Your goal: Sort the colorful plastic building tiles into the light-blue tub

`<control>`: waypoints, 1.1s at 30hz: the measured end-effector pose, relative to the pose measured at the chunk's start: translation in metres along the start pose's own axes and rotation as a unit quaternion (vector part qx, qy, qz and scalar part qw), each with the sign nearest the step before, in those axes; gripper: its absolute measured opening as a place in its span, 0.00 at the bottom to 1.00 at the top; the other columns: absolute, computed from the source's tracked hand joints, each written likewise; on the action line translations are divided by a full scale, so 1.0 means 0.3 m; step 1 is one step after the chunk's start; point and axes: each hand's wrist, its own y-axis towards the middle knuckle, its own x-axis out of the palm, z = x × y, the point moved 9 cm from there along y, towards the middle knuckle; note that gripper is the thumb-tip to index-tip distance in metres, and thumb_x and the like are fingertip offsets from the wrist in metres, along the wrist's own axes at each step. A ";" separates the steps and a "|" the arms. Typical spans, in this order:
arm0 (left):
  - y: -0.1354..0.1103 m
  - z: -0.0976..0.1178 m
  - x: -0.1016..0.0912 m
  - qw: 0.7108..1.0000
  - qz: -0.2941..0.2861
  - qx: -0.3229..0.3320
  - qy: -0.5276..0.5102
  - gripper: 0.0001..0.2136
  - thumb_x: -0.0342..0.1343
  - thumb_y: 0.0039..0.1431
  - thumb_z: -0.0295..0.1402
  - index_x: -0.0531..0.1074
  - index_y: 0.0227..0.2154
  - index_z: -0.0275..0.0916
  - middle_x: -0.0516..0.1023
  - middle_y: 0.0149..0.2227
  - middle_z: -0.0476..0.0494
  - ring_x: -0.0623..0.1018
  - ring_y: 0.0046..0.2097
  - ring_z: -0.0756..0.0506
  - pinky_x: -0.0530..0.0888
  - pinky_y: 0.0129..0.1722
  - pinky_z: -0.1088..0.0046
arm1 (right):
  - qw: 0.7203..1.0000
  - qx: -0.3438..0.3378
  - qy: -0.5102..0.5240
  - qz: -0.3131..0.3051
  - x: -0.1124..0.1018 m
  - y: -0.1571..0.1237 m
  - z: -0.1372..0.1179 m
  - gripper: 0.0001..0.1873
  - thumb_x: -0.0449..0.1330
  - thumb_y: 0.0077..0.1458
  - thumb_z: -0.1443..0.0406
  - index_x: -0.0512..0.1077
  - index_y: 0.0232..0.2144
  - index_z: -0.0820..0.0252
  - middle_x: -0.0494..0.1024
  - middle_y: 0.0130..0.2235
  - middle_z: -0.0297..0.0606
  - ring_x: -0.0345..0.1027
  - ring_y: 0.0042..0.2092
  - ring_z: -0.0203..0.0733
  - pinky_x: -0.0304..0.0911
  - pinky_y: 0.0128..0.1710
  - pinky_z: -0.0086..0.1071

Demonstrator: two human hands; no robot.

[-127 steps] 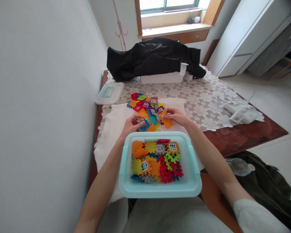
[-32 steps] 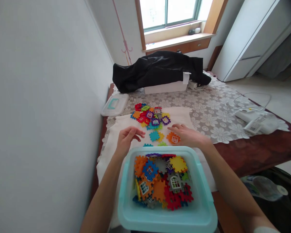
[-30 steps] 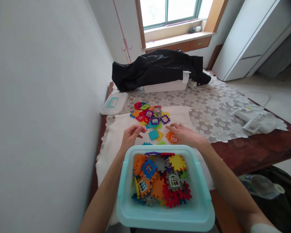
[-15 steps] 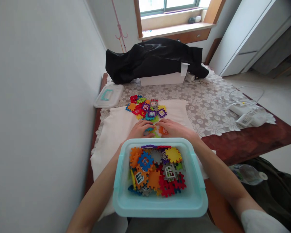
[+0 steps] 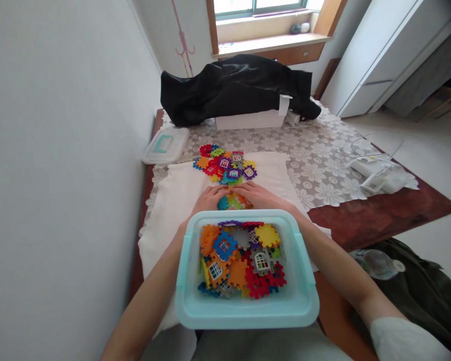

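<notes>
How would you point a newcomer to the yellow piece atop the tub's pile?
Find the pale blue tub nearest the camera. Inside, go to the far right of its pile, just beyond a grey piece with a white window. The yellow piece there is toothed and plain-faced, with no window, unlike that grey neighbour.

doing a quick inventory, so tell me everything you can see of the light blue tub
The light blue tub looks like plastic: a rounded rectangle with a broad, smooth rim, slightly stepped at either side, and paler inside. It is open-topped and upright, close to the person, between the left forearm and right forearm. Toothed flat pieces in mixed colours, some with white window grilles, lie jumbled inside. Its underside is hidden, so what supports it cannot be told.
</notes>
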 end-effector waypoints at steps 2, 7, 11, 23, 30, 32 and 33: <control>0.000 -0.004 -0.004 1.000 0.011 -0.004 0.003 0.24 0.73 0.62 0.41 0.82 0.60 0.43 0.79 0.65 0.36 0.77 0.63 0.32 0.75 0.68 0.50 | 1.000 0.002 -0.007 -0.006 -0.003 0.001 -0.005 0.38 0.67 0.65 0.58 0.66 0.74 0.54 0.73 0.71 0.48 0.66 0.70 0.59 0.65 0.72 0.58; 0.002 -0.011 -0.008 0.999 0.033 -0.015 -0.009 0.16 0.71 0.64 0.43 0.84 0.52 0.44 0.80 0.63 0.38 0.77 0.65 0.32 0.73 0.70 0.49 | 0.999 0.034 -0.020 -0.015 0.017 0.004 -0.005 0.41 0.67 0.66 0.54 0.62 0.77 0.51 0.67 0.76 0.47 0.61 0.73 0.61 0.64 0.71 0.60; 0.008 -0.018 -0.008 0.999 0.034 -0.018 -0.022 0.14 0.68 0.65 0.40 0.83 0.51 0.43 0.80 0.65 0.37 0.78 0.65 0.32 0.74 0.69 0.47 | 0.998 0.051 -0.033 -0.023 0.030 0.017 -0.010 0.40 0.67 0.65 0.55 0.64 0.75 0.56 0.66 0.76 0.51 0.60 0.73 0.63 0.63 0.72 0.61; -0.001 0.015 -0.074 0.994 0.015 0.024 -0.101 0.20 0.68 0.66 0.42 0.80 0.58 0.42 0.78 0.66 0.33 0.79 0.66 0.33 0.74 0.70 0.49 | 0.998 0.055 -0.021 -0.001 -0.004 0.013 0.001 0.40 0.68 0.63 0.58 0.65 0.74 0.54 0.73 0.70 0.51 0.66 0.70 0.61 0.65 0.69 0.57; -0.026 -0.020 -0.048 0.997 -0.074 0.014 -0.019 0.32 0.68 0.64 0.37 0.72 0.70 0.45 0.68 0.75 0.34 0.70 0.74 0.31 0.67 0.74 0.46 | 0.998 0.057 -0.026 0.007 -0.033 0.002 0.008 0.35 0.68 0.62 0.63 0.70 0.70 0.58 0.73 0.70 0.50 0.64 0.72 0.59 0.62 0.71 0.56; -0.027 -0.006 -0.043 0.997 -0.073 0.020 -0.007 0.34 0.69 0.63 0.39 0.70 0.72 0.45 0.68 0.76 0.35 0.69 0.75 0.30 0.66 0.74 0.45 | 0.999 0.042 -0.025 -0.009 -0.025 -0.001 -0.007 0.37 0.69 0.63 0.57 0.69 0.71 0.56 0.71 0.73 0.50 0.61 0.74 0.61 0.60 0.72 0.58; -0.026 0.002 -0.042 0.997 -0.069 0.025 -0.006 0.34 0.69 0.64 0.40 0.70 0.72 0.45 0.68 0.75 0.35 0.69 0.75 0.30 0.66 0.74 0.46 | 0.999 0.036 -0.024 -0.019 -0.020 -0.003 -0.013 0.40 0.70 0.63 0.54 0.67 0.73 0.54 0.69 0.74 0.49 0.58 0.75 0.62 0.58 0.73 0.60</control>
